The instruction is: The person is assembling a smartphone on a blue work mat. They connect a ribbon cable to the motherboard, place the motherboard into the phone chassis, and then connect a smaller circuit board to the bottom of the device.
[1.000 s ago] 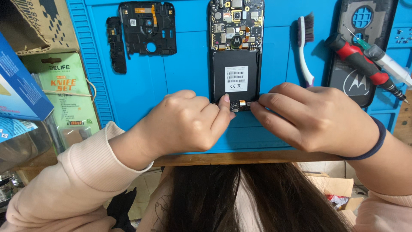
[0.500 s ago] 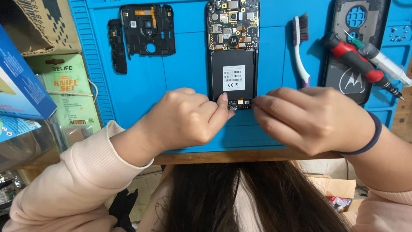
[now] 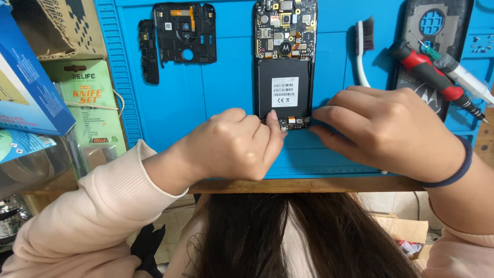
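Observation:
An opened phone (image 3: 284, 62) lies face down on the blue work mat (image 3: 226, 92), its circuit board and black battery bare. My left hand (image 3: 234, 146) is curled at the phone's lower left corner, thumb tip pressing the bottom edge beside a small connector. On the other side my right hand (image 3: 388, 131), with a dark band on its wrist, has its fingertips against the lower right corner. Whether either hand pinches a small part cannot be made out.
Two black plastic phone frames (image 3: 185, 33) lie at the mat's upper left. A white brush (image 3: 363, 49), a red-handled screwdriver (image 3: 429, 74), a syringe (image 3: 463, 77) and a black back cover (image 3: 432, 46) sit at the right. Boxes and a green tool pack (image 3: 90, 103) crowd the left.
Both hands stay at the phone's bottom edge; the left thumb has shifted slightly along it. The view has drifted a little.

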